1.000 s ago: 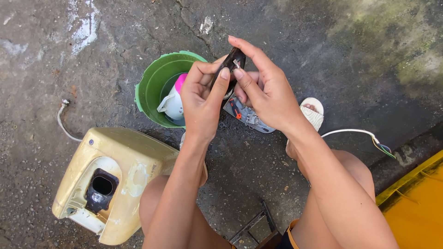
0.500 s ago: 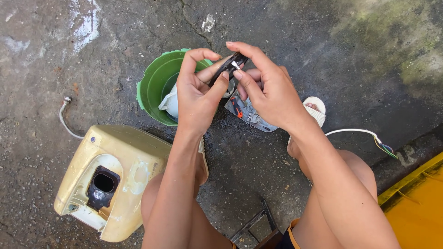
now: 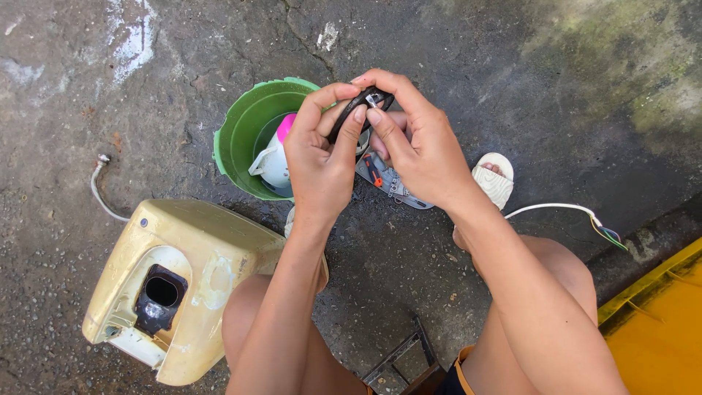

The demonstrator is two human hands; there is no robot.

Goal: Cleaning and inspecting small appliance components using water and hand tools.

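Observation:
Both my hands hold one small black part (image 3: 349,110) with a shiny metal clip, raised above the ground. My left hand (image 3: 319,162) pinches its left end between thumb and fingers. My right hand (image 3: 419,146) grips its right end, thumb pressed near the metal bit. Directly below them lies a grey metal plate (image 3: 391,184) with an orange piece and wires, partly hidden by my right hand.
A green bucket (image 3: 238,139) holding a white and pink jug (image 3: 274,162) stands on the wet concrete. A yellowed plastic housing (image 3: 186,274) with a black socket lies at left. A white cable (image 3: 563,212) with coloured wires, a yellow bin (image 3: 662,322) and my sandalled foot (image 3: 493,183) are at right.
My left hand's fingers have closed back down over the black part after lifting off it. The part has turned slightly between both hands. Nothing else has moved.

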